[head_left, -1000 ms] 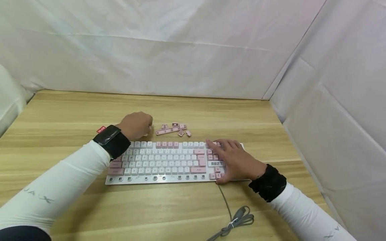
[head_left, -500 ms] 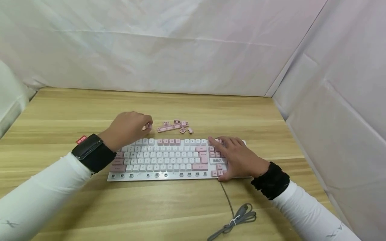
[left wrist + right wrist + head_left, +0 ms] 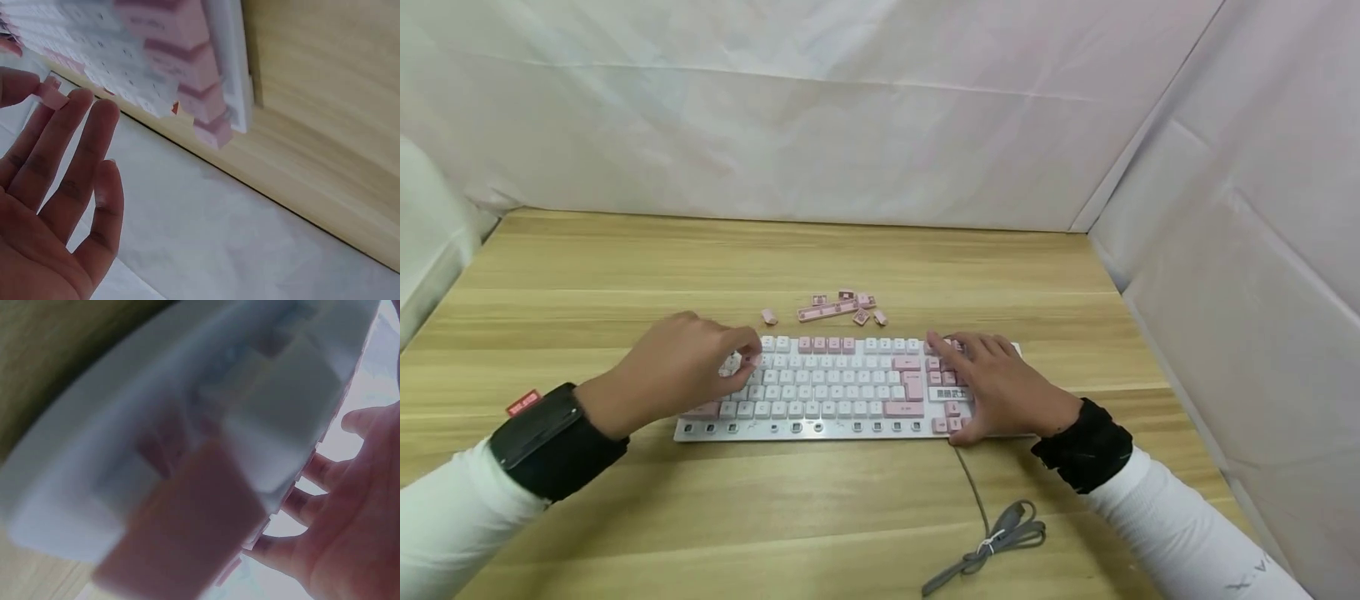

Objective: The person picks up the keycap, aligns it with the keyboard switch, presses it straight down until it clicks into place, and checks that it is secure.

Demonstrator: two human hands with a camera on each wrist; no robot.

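A white and pink keyboard (image 3: 820, 392) lies flat on the table, its bottom row showing bare switches. My left hand (image 3: 673, 367) hovers over its left end. Between thumb and finger it pinches a small pink keycap (image 3: 51, 95), clearest in the left wrist view, while the other fingers stay extended. Over the right end rests my right hand (image 3: 1000, 383), fingers spread toward the back edge and thumb at the front edge. The right wrist view is blurred, but fingertips touch the keyboard's side there. A single pink keycap (image 3: 769, 317) lies behind the keyboard.
Behind the keyboard lie a long pink spacebar cap (image 3: 827, 311) and several small pink keycaps (image 3: 861, 317). A bundled grey cable (image 3: 996, 537) runs from the front edge toward me. White cloth (image 3: 775, 125) walls off the back and sides of the wooden table (image 3: 625, 258).
My left hand has drawn back toward me from the loose keycaps, carrying the pinched keycap over the keyboard's left keys. A keycap it had covered now shows. The right hand stays put.
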